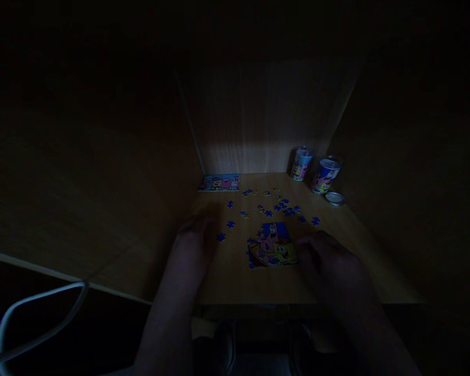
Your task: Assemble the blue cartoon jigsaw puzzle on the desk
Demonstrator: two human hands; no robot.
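A partly joined cartoon jigsaw puzzle lies flat on the wooden desk, with a yellow and a pink character on blue. My right hand is at its right edge, index finger and thumb apart and no piece visible between them. Left of the puzzle, my left hand rests low over the desk with its fingers loosely stretched and nothing visible in them. A loose blue puzzle piece lies just beside it, and another piece is a little farther off. Dim light hides much of both hands' fingers.
Several loose pieces are scattered behind the puzzle. A cartoon picture card lies at the back left. Two printed cans stand back right, near a round lid. Wooden panels enclose the desk; a white cable loops at lower left.
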